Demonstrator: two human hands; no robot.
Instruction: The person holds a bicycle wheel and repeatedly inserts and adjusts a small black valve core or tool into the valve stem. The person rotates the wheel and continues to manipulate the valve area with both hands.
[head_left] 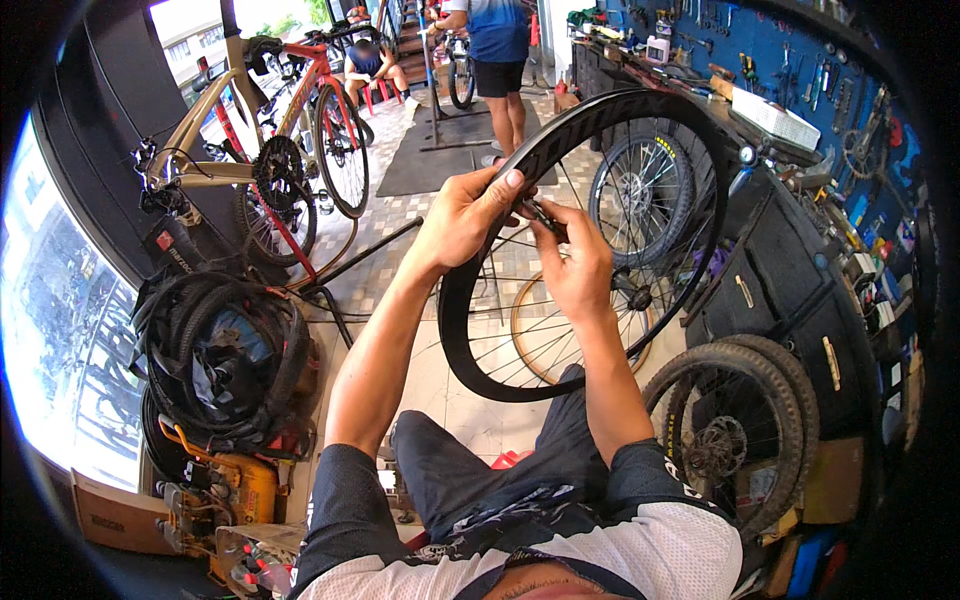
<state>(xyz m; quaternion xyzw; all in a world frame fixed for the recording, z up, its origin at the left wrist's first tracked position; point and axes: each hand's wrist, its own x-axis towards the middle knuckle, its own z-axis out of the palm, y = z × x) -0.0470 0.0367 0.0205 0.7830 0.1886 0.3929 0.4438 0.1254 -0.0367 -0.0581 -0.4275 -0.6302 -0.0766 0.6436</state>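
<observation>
Black deep-rimmed bicycle wheel [457, 325] held mid-frame, beige tiled floor [378, 282] left, black drawer cabinet [775, 285] right; long axis lower-left to upper-right. Rim pinched by left hand [465, 215], small dark piece [545, 218] by right hand [578, 262].

A blue tool wall [775, 30] rises at two o'clock, above a cluttered desk [588, 72] at one; black drawers [780, 285] with pale handles sit at three. Daylight pours through a window [65, 300] at nine and a bright opening [190, 35] between ten and eleven. Stairs [408, 40] climb near twelve. Beige-and-brown tiles pattern the floor [400, 280], and a dark mat [420, 170] lies toward eleven.
</observation>
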